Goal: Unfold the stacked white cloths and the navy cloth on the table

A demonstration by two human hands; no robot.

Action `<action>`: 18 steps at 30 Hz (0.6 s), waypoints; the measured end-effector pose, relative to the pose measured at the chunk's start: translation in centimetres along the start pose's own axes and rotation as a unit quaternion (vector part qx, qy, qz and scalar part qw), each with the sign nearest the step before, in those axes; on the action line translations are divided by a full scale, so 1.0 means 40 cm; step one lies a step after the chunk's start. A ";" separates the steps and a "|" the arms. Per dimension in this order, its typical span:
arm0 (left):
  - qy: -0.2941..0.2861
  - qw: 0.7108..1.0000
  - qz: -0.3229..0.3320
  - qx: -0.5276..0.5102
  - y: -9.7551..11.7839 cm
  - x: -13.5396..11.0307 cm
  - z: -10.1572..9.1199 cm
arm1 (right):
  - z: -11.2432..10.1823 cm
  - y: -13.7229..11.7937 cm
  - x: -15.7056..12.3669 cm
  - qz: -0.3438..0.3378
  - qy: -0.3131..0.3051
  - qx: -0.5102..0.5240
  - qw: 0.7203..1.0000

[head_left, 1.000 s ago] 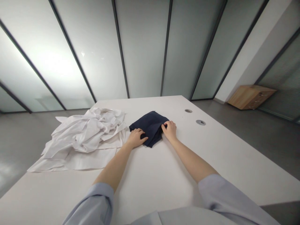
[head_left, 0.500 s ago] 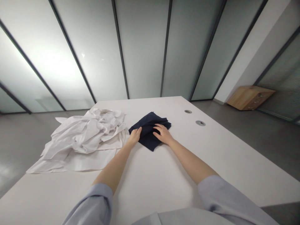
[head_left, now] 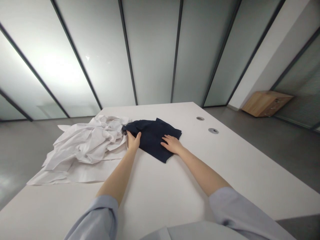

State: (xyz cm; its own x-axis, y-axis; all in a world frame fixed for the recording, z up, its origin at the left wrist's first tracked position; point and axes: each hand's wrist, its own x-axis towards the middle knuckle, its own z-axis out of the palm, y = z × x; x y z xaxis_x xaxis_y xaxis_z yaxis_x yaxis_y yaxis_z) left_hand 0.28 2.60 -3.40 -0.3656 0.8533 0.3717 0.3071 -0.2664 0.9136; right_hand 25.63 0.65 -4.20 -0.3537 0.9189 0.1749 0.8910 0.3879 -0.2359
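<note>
- Two hands on one dark cloth, white table (head_left: 175, 186) under everything.
- White clothes pile (head_left: 85, 143) sits far left on the table, crumpled and unsorted; its lower edge lies spread flat toward the near side. Probably just dumped there, out of the way of the open space in the middle.
- Dark cloth (head_left: 152, 138) lies just right of the pile, mid-table; its left end touches or slightly overlaps the white heap, can't tell which. It looks partly folded, with layered edges at the right side.
- Left hand (head_left: 133, 140) rests at the cloth's left part, right beside the pile. Fingers point away from the body, thumb spread out, palm down on the fabric; it looks like pressing or pushing flat. Whether the fingertips pinch an edge, I can't tell.
- Right hand (head_left: 171, 144) lies flat on the cloth's near-right part, fingers loosely fanned, nothing gripped. Judged as pinning that side down so the fabric does not slide.
- Both forearms bare, pale blue sleeves pushed up near the elbows.
- Two round cable holes (head_left: 213, 130) sit in the tabletop right of the cloth, well apart from it.
- Wooden cabinet (head_left: 266, 103) stands on the floor far right, by the wall.
</note>
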 end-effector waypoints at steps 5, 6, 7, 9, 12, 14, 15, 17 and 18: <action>0.052 0.965 0.151 0.206 0.039 -0.039 -0.003 | -0.038 0.012 0.006 0.081 0.034 -0.039 0.995; 0.032 0.957 0.174 0.231 0.052 -0.049 -0.002 | -0.049 0.019 0.005 0.105 0.044 -0.050 0.992; 0.007 0.948 0.191 0.253 0.064 -0.059 0.001 | -0.059 0.028 0.003 0.131 0.054 -0.060 0.988; -0.059 0.931 0.209 0.294 0.081 -0.078 0.011 | -0.072 0.049 -0.002 0.174 0.065 -0.068 0.980; -0.177 0.893 0.209 0.357 0.079 -0.098 0.031 | -0.077 0.080 -0.012 0.220 0.081 -0.058 0.970; -0.231 0.873 0.182 0.390 0.066 -0.103 0.040 | -0.074 0.095 -0.017 0.238 0.110 -0.059 0.963; -0.246 0.868 0.166 0.399 0.060 -0.103 0.042 | -0.072 0.101 -0.018 0.244 0.123 -0.064 0.960; -0.258 0.863 0.148 0.408 0.052 -0.102 0.042 | -0.067 0.108 -0.019 0.249 0.132 -0.074 0.957; -0.257 0.862 0.148 0.411 0.052 -0.101 0.041 | -0.064 0.110 -0.019 0.250 0.129 -0.078 0.956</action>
State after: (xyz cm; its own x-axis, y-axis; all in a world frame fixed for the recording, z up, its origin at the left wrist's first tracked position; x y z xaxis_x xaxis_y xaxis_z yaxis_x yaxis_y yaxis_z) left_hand 3.82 -0.66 -3.29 0.2091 0.9444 0.2538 0.9161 -0.2800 0.2871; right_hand 30.55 1.47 -2.92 0.1914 0.9303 0.3130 0.9693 -0.1291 -0.2091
